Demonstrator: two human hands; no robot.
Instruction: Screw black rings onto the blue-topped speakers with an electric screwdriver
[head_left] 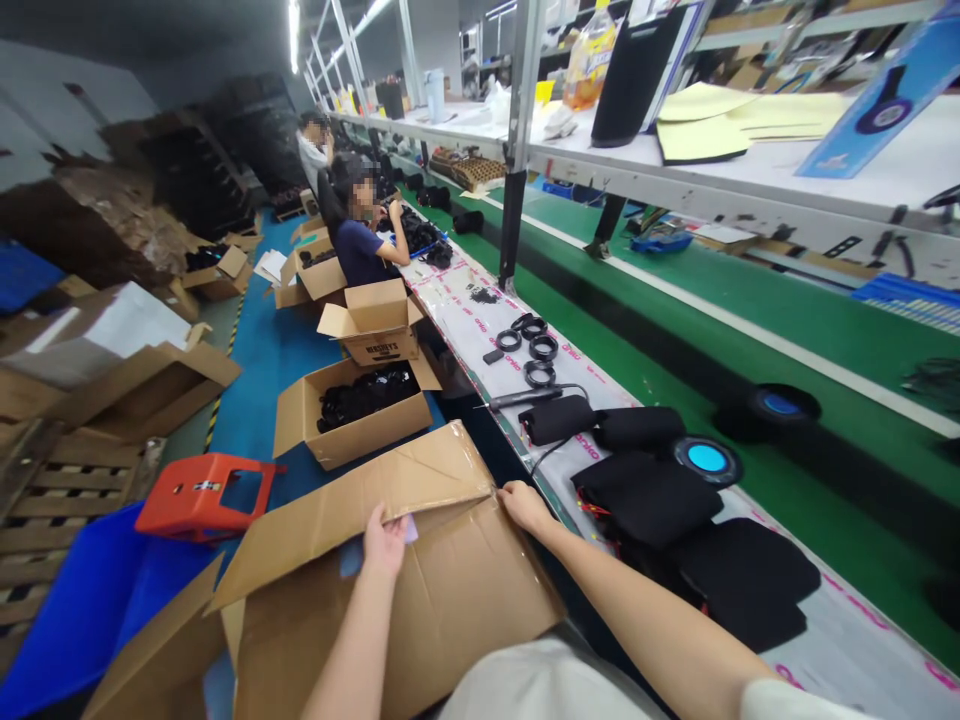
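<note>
A large cardboard box (465, 570) stands right in front of me, beside the workbench. My left hand (385, 542) is closed on the edge of its raised flap (360, 490), thumb on the near side, with a small pale purple patch showing behind the fingers. At the box's far right corner, my right hand (523, 506) is closed with curled fingers on the cardboard edge. Clear tape shines along that corner. To the right, black fabric-covered cylinders (645, 490) lie on the bench, and a black pen-shaped tool (525, 397) with a cable rests beyond them.
An open carton of black parts (367, 400) and a smaller carton (379, 325) stand ahead. An orange plastic stool (206, 495) and a blue bin (82, 610) are at left. Black rings (541, 347) lie on the bench (480, 330). A co-worker (364, 235) sits farther along; a green conveyor (637, 330) runs alongside.
</note>
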